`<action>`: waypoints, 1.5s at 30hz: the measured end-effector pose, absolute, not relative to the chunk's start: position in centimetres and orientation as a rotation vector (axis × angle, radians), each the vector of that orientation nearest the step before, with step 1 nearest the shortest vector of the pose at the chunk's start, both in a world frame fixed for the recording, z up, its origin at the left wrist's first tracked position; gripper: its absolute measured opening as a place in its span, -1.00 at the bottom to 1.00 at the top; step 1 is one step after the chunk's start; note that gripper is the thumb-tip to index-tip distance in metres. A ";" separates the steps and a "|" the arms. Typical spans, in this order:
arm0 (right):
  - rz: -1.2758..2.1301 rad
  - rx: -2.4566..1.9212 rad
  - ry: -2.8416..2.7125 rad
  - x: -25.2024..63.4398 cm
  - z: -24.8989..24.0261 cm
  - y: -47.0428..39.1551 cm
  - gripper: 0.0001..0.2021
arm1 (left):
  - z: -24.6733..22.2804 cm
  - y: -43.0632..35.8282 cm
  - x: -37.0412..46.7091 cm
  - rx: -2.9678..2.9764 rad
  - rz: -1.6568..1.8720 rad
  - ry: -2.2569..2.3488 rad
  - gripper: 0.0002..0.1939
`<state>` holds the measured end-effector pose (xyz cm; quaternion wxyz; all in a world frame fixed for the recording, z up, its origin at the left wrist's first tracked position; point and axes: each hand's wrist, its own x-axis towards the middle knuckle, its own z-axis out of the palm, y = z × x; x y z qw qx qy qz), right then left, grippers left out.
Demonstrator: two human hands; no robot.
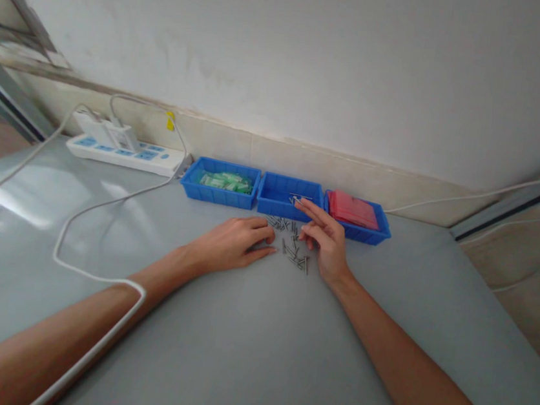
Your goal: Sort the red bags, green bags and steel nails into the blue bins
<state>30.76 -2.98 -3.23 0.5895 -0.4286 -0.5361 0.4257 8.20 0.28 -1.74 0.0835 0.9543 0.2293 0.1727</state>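
Several loose metal screws or nails [295, 255] lie on the grey table between my hands. My left hand [246, 242] rests at their left edge, fingers bent and apart, with nothing visible in it. My right hand [327, 238] is at their right, its index and middle fingers stretched out over the front rim of the middle blue bin [289, 208] and its other fingers curled. A few thin metal pieces [299, 199] show in that bin by the fingertips; whether the fingers touch them is unclear.
The left blue bin [217, 194] holds green-and-white packets; the right blue bin [368, 235] holds red plastic bags [354, 210]. A white power strip [124, 155] stands at the back left. Its white cable [96, 277] crosses my left forearm. A wall rises behind.
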 end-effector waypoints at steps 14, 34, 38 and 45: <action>0.950 -1.031 -1.299 30.5 -2.8 -3.2 -0.33 | -1.0 -0.2 8.4 2.905 0.678 0.654 -0.60; 0.962 -0.986 -1.301 30.5 -3.0 -3.3 -0.48 | -1.4 1.2 8.1 2.425 0.951 1.062 -0.69; 0.974 -0.975 -1.280 30.5 -2.9 -3.2 -0.48 | -1.4 1.6 7.3 2.599 0.924 1.107 -0.73; 0.968 -0.964 -1.297 30.6 -3.0 -3.3 -0.50 | -1.9 1.8 7.1 2.802 0.646 0.992 -0.74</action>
